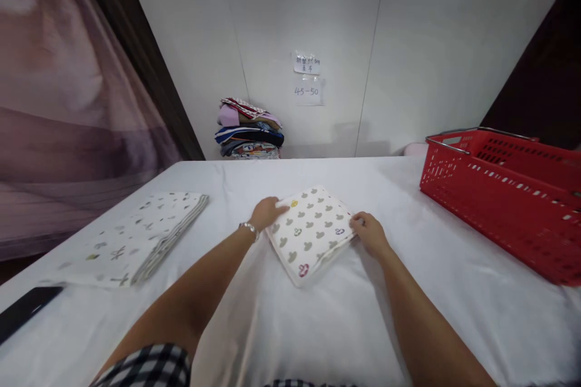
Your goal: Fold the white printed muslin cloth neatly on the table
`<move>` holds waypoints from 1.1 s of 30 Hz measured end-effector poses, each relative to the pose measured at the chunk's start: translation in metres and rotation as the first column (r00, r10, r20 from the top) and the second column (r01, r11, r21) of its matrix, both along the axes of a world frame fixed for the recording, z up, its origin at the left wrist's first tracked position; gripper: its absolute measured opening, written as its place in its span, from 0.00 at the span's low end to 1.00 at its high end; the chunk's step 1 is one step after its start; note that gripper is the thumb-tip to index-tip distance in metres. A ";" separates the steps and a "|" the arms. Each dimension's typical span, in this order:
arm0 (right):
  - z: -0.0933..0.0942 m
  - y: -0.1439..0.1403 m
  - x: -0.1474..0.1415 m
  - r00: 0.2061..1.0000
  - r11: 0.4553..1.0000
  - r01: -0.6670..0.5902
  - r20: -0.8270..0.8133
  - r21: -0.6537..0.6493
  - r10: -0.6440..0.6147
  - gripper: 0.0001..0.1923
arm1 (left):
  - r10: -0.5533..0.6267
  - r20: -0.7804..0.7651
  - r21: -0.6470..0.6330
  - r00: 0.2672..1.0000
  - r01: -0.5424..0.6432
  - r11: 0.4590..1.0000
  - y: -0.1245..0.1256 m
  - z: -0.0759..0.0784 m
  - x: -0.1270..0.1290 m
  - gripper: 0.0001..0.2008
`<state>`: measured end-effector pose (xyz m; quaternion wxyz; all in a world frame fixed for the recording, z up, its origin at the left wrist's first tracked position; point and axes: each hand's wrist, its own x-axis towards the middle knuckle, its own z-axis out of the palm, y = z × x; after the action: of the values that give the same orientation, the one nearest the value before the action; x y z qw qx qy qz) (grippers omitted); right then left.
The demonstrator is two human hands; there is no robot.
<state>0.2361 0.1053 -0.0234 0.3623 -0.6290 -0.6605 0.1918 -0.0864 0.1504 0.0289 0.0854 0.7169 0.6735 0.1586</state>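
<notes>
A folded white cloth (313,227) with grey mushroom-like prints and a few coloured ones lies turned cornerwise in the middle of the white-covered table (345,326). My left hand (267,214) grips its left edge, thumb on top and the other fingers mostly hidden. At the right corner, my right hand (370,233) pinches the cloth between thumb and fingers. Layers of fabric show along its lower right edge. Farther left on the table rests another folded cloth (131,236), white with scattered small prints, which neither hand touches.
A red plastic basket (494,199) with metal handles stands on the right. Folded textiles (249,130) are stacked beyond the table's far edge, below handwritten paper signs (308,91) on the wall. A black flat device (27,311) lies front left, near a pink curtain (68,121).
</notes>
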 end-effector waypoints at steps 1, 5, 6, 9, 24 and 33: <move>0.004 -0.003 -0.001 1.000 0.998 -0.011 0.027 -0.055 0.012 0.10 | -0.039 -0.025 0.047 0.999 0.040 0.998 0.013 0.006 -0.002 0.19; 0.014 -0.014 -0.007 0.997 0.977 -0.060 0.027 -0.206 0.067 0.12 | 0.001 -0.048 0.087 0.999 0.003 0.996 0.049 0.010 0.002 0.19; 0.014 -0.016 -0.008 0.998 0.975 -0.063 0.011 -0.211 0.067 0.12 | 0.025 -0.043 0.079 0.999 -0.021 0.997 0.051 0.005 0.006 0.21; 0.012 -0.018 -0.007 0.997 0.978 -0.072 -0.019 -0.195 0.070 0.14 | 0.043 -0.030 0.068 0.999 -0.041 0.997 0.040 -0.015 0.015 0.24; 0.013 -0.026 -0.019 0.986 0.936 -0.162 0.023 0.311 0.163 0.09 | -0.213 0.328 0.356 0.920 0.088 0.930 -0.110 -0.042 0.017 0.13; 0.012 -0.045 -0.045 0.857 0.822 -0.515 0.132 0.245 0.497 0.12 | -0.314 0.196 0.419 0.929 0.210 0.884 -0.129 -0.044 0.016 0.09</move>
<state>0.1912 0.0606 -0.0116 0.3602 -0.3812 -0.8345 0.1688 -0.0703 0.0210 -0.0154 0.0486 0.7775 0.5073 0.3684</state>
